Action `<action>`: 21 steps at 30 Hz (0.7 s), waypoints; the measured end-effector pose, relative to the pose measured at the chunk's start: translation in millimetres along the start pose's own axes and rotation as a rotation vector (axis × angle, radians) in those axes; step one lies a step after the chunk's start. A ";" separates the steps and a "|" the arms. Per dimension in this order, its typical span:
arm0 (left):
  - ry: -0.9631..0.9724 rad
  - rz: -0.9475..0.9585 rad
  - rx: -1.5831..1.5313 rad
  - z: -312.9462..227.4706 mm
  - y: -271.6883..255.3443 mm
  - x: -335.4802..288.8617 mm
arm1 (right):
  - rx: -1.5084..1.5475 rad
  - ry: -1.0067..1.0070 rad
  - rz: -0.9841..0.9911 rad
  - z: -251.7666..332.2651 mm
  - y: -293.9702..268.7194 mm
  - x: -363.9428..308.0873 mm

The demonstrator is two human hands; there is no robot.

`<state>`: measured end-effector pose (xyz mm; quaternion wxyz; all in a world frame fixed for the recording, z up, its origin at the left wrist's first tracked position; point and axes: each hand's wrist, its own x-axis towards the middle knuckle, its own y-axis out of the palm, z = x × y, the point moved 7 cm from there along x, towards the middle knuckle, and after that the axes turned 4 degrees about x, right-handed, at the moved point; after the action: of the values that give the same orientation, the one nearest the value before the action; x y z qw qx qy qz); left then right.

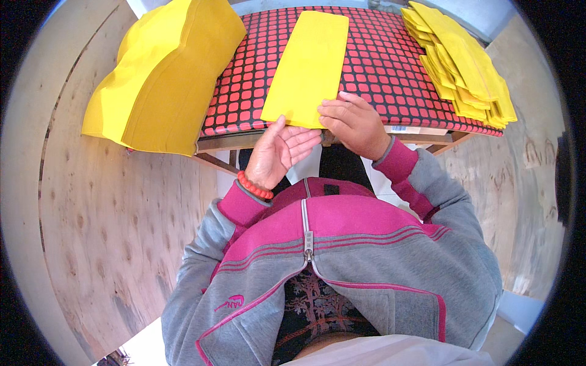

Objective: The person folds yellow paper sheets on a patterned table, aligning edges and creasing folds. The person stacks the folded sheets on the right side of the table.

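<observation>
A flat, oblong yellow fabric piece (310, 67) lies lengthwise on the tabletop, its short near end at the table's front edge. My left hand (282, 151) is palm up at that end, fingers stretched out below the edge and thumb touching the near left corner. At the near right corner my right hand (355, 122), back upward, has its bent fingertips over the fabric's edge. Its thumb is hidden, and the fingers look closed on the corner.
A large pile of yellow fabric (165, 79) hangs over the table's left end. At the right lies a loose stack of similar yellow pieces (461, 67). The table (381, 67) has a red and black checked cover and a wooden frame. Wooden boards (122, 226) flank both sides.
</observation>
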<state>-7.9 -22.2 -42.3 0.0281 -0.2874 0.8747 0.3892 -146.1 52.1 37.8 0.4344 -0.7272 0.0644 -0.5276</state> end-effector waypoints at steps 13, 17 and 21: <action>0.102 -0.246 0.094 -8.5 -39.8 -46.5 | 0.275 -0.018 0.029 71.0 1.6 13.5; 0.183 -0.221 0.118 -27.9 -59.8 -62.9 | 0.393 0.155 0.010 46.6 -17.8 6.0; 0.164 -0.166 -0.047 -41.9 -69.0 -83.2 | 0.211 0.320 -0.035 -22.7 -40.8 3.2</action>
<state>105.0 -48.1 -36.3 -0.0179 -0.3904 0.8379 0.3810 -178.3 62.6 70.1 0.4834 -0.5852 0.0643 -0.6479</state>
